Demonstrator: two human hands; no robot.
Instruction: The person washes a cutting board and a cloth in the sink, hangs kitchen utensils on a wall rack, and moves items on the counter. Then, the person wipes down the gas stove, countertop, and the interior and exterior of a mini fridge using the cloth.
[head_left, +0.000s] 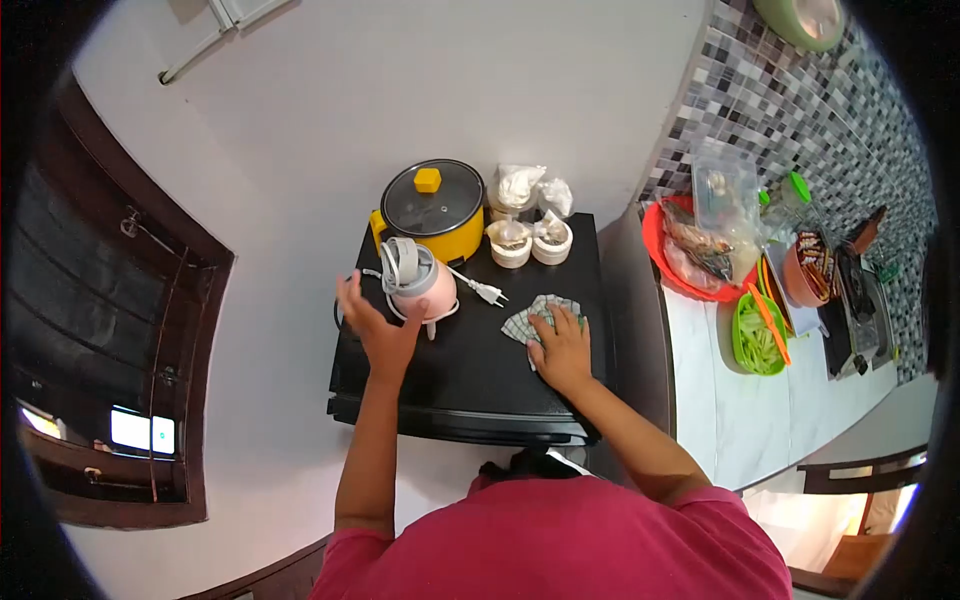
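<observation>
A pink appliance [436, 293] with a grey top, perhaps a small blender base, stands on a black top surface [460, 370]. Its white cord is looped about it, and the two-pin plug [490, 294] lies to its right. My left hand [385, 335] is open at the appliance's near left side, thumb and fingers apart; whether it touches the appliance I cannot tell. Under my right hand [562, 352] is a green-and-white checkered cloth [525, 320], pressed against the black surface, with the fingers bent over it.
Behind the appliance stands a yellow electric pot [455, 243] with a glass lid. Several white-lidded jars [511, 252] and tied bags sit beside it. On the right counter [700, 400] are a red basin [655, 240] with fish and a green basket [745, 352] of cut vegetables.
</observation>
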